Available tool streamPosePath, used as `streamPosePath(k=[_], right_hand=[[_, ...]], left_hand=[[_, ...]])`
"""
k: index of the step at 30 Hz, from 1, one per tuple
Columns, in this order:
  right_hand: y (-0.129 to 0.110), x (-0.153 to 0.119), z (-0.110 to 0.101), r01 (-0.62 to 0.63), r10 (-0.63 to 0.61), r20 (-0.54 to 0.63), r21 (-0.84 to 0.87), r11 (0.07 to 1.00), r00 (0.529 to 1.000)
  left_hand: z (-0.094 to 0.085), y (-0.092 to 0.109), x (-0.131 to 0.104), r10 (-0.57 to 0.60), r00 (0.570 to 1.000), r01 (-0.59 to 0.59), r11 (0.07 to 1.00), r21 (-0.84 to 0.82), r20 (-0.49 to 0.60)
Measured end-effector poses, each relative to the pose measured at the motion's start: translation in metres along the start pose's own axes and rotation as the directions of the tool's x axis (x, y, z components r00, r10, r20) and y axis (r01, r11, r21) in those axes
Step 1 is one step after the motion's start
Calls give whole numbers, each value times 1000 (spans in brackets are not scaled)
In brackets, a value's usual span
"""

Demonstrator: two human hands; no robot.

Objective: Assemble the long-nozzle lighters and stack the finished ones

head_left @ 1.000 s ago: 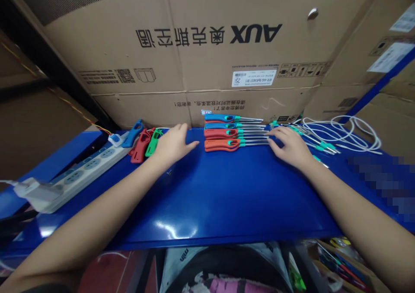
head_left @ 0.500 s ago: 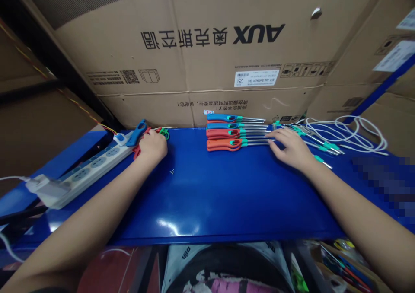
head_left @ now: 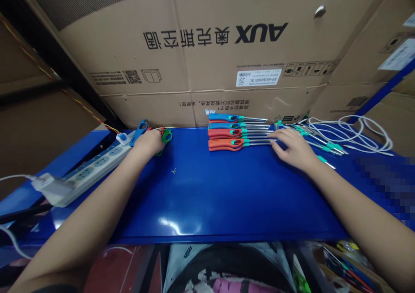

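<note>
Touching green handle (head_left: 167, 137): left hand (head_left: 150, 142)

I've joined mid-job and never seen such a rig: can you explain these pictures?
There is no machine: these are a person's bare hands, all seen from one head-worn camera looking forward and down. On the blue shelf lie lighters in a row, with rods and a white cable to the right, and a power strip to the left. The left hand covers part of the coloured handles; the right hand is at the lighters' metal tips. Whether either grips anything is unclear.
</note>
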State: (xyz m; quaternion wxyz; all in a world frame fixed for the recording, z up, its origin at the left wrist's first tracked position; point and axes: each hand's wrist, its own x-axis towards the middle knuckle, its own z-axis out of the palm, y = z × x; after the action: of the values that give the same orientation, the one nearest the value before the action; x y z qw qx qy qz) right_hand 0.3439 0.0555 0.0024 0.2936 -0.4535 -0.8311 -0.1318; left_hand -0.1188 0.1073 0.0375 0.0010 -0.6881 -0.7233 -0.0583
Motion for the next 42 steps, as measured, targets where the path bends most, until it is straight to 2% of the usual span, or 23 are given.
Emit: streamPosePath(k=[3, 5, 11, 15, 19, 20, 21, 22, 23, 24, 26, 28, 30, 31, 34, 37, 39, 42], right_hand=[[0, 0, 0, 10, -10, 2, 7, 1000, 1000], [0, 0, 0, 12, -12, 5, 11, 1000, 1000], [-2, 0, -2, 25, -26, 6, 24, 999, 1000], [-2, 0, -3, 25, -25, -1, 36, 999, 1000], [-4, 1, -4, 10, -8, -30, 62, 998, 1000], [-7, 2, -5, 9, -5, -51, 74, 997, 999], [-11, 2, -6, 7, 0, -80, 88, 996, 997], [-17, 2, -7, 4, 8, -114, 103, 995, 993], [-25, 2, -8, 2, 16, -150, 120, 993, 989], [-34, 1, -10, 3, 23, -182, 139, 990, 983], [-54, -3, -15, 44, -11, -194, 165, 985, 981], [-75, -12, -18, 178, -165, -90, 160, 971, 982], [-91, -21, -20, 302, -307, 15, 130, 944, 952], [-97, -25, -19, 330, -338, 50, 115, 937, 940], [-104, -31, -14, 334, -344, 139, 92, 938, 929], [-98, -29, -6, 279, -301, 186, 133, 951, 935], [-93, -27, -2, 244, -281, 200, 192, 951, 939], [-88, -26, 1, 147, -212, 216, 281, 949, 953]], left_hand=[[1, 8, -6, -86, 996, 82, 990, 114, 38], [2, 15, -11, -105, 994, 97, 983, 159, 43], [6, 29, -21, -40, 997, 26, 980, 195, 68], [1, 34, -27, -27, 999, 30, 985, 173, -18], [-20, 44, -39, -8, 985, 30, 992, 124, -171], [-25, 49, -44, 11, 974, 11, 995, 95, -227], [-29, 55, -51, 68, 935, -71, 997, 2, -347], [-31, 61, -59, 148, 892, -197, 978, -71, -428], [-30, 69, -68, 260, 857, -344, 931, -120, -446], [-27, 77, -79, 361, 834, -460, 873, -164, -418], [-16, 92, -99, 545, 804, -594, 760, -263, -238], [0, 104, -116, 668, 741, -646, 680, -347, -70], [15, 109, -127, 727, 686, -668, 634, -389, 5], [22, 110, -129, 740, 672, -680, 621, -390, 6], [34, 108, -129, 762, 647, -722, 606, -333, -16], [39, 106, -123, 785, 615, -740, 543, -398, -73], [41, 106, -119, 779, 615, -730, 508, -457, -117], [44, 105, -115, 743, 651, -709, 522, -475, -156]])
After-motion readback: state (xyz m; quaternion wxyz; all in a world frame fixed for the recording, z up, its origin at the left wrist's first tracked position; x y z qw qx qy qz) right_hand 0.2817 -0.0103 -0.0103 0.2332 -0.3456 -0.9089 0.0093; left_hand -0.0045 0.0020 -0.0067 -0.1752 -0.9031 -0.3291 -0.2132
